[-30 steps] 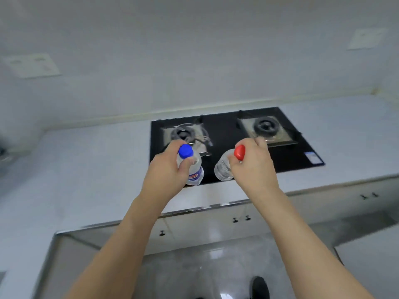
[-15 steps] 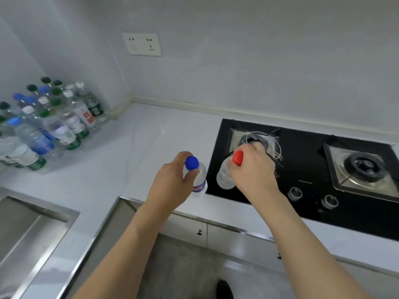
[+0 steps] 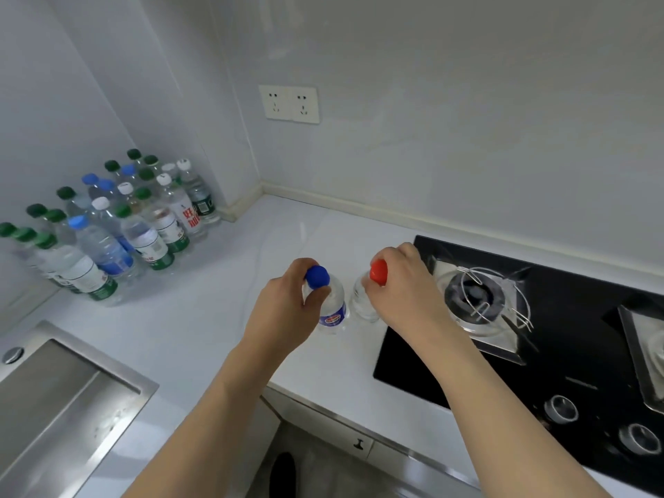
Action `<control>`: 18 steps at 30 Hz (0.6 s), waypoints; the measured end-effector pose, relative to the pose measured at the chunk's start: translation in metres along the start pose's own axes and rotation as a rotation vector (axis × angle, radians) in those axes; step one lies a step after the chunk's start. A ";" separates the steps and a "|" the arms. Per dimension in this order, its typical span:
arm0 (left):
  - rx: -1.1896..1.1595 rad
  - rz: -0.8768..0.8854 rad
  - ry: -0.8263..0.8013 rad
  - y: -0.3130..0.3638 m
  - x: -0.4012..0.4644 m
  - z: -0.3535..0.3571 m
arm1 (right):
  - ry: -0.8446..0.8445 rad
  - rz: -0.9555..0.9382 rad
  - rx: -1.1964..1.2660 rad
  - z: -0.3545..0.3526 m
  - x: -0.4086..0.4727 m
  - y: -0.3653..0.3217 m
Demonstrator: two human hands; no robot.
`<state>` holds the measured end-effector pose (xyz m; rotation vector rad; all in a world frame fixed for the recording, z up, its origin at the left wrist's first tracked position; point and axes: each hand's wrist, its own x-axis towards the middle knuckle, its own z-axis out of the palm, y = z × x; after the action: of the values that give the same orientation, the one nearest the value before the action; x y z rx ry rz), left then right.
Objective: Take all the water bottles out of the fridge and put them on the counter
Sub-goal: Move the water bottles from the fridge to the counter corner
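Left hand [image 3: 287,310] has its grip curled round the neck of the blue-cap bottle [image 3: 332,307]; right hand [image 3: 402,285] has its grip wrapped over the top of the red-cap bottle [image 3: 364,300]. Both bottles are upright, side by side over the white bench [image 3: 222,318], between the cluster [image 3: 118,224] in the left corner and the black hob [image 3: 560,339]. Whether the bases touch the bench cannot be told.

Step in hand, as judged — setting the pair down. To do it well: lower straight, keep them vertical, land both on the bench and not on the hob edge just beside the red-cap one, let go only once each stands firm. Placing nearer the cluster would leave room for more.

Labels: blue-cap bottle carries a blue and red label, text too small to read. One cluster bottle shows red characters on white — not legible. Others have green or blue bands, unreadable.
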<state>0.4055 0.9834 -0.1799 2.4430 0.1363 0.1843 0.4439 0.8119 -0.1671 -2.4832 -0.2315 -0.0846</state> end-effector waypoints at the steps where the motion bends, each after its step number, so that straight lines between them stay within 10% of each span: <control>1: -0.002 -0.004 0.002 -0.007 0.007 -0.004 | -0.007 -0.006 -0.004 0.007 0.008 -0.005; 18: -0.020 -0.123 0.052 -0.206 0.125 -0.122 | -0.174 -0.048 -0.078 0.161 0.146 -0.157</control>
<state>0.4974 1.2357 -0.2065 2.4015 0.3054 0.1931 0.5587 1.0538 -0.1852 -2.5646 -0.3682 0.1054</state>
